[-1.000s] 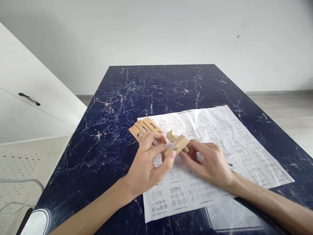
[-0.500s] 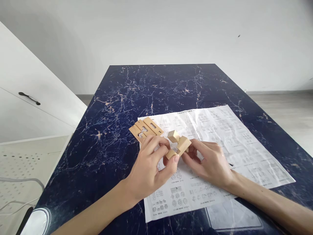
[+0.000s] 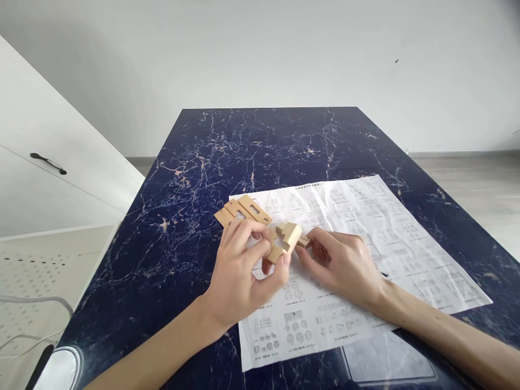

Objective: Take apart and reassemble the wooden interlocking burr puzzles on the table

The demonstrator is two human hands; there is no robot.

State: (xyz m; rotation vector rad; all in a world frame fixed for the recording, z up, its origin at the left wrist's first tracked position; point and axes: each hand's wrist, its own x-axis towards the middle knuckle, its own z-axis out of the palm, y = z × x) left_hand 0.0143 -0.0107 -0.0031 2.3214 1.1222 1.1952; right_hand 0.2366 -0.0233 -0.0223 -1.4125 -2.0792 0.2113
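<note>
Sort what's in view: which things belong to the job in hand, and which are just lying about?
Likely in the job:
pale wooden pieces in the left hand
marked wooden piece in the right hand
slotted wooden pieces
printed sheet

Apparently lying about:
pale rectangular panel
round white item, lower left
grey cable

Left fingers [image 3: 278,276] and right fingers [image 3: 324,239] hold wooden pieces [image 3: 293,236] over a printed sheet [image 3: 406,244]

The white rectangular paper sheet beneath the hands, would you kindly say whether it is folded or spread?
Spread: the white rectangular paper sheet lies open across the dark-blue marbled table, creased, with printed diagrams showing.
</note>
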